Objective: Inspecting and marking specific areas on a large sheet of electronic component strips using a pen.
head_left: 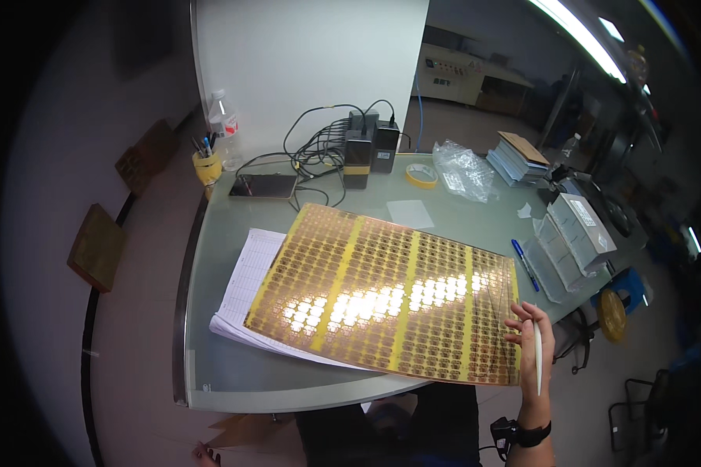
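Note:
A large copper-and-yellow printed circuit panel (397, 335) lies aslant over a stack of lined paper (245, 280) on the table. Ceiling light glares off its middle, and its near right corner reaches past the table's front edge. At the panel's right edge is my right hand (533, 342), with a slim white pointed stick (538, 362) held along the fingers. Whether the fingertips touch the panel I cannot tell. My left hand (204, 454) shows only in part at the lower edge, below the table, near a brown sheet-like piece (237, 430); its fingers are too small and dark to read.
At the back stand black devices (357, 159) with tangled cables, a phone (263, 186), a pen cup (207, 166) and a bottle (226, 132). Tape (421, 176), plastic wrap (463, 171), a blue pen (525, 265) and white boxes (572, 237) lie along the right.

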Demonstrator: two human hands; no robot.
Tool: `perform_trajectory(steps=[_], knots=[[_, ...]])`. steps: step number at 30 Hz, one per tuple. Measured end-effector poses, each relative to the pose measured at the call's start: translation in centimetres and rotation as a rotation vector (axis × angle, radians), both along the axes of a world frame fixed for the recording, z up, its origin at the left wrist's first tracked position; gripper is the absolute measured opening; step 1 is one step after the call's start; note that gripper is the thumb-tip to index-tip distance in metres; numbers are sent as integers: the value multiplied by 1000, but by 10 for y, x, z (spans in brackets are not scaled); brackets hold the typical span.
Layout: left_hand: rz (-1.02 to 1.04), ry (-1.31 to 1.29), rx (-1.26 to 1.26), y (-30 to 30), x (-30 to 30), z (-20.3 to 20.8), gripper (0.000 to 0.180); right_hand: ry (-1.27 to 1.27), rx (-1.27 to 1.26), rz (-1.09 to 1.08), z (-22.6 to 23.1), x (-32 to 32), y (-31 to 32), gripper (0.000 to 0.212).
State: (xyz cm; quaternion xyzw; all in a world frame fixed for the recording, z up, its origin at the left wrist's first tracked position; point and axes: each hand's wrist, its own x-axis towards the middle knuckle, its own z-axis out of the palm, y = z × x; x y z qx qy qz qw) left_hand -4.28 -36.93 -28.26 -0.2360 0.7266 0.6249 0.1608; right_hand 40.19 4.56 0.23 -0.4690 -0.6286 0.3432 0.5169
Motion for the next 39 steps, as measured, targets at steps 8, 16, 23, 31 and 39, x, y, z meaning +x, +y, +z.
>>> perform_trajectory(steps=[8,16,23,31,39], knots=[[-32,88,72,-15,10,-37,44,27,-23,-15,-3,6,-1,30],[-48,109,85,3,38,1,57,27,-28,-22,-4,7,-3,30],[57,141,77,-10,29,-27,47,20,-29,-32,-4,9,-5,30],[26,153,82,-20,33,-34,47,20,-18,-24,-8,10,-5,30],[-30,136,84,-66,29,-86,33,-6,-18,-38,-9,8,-6,33]])
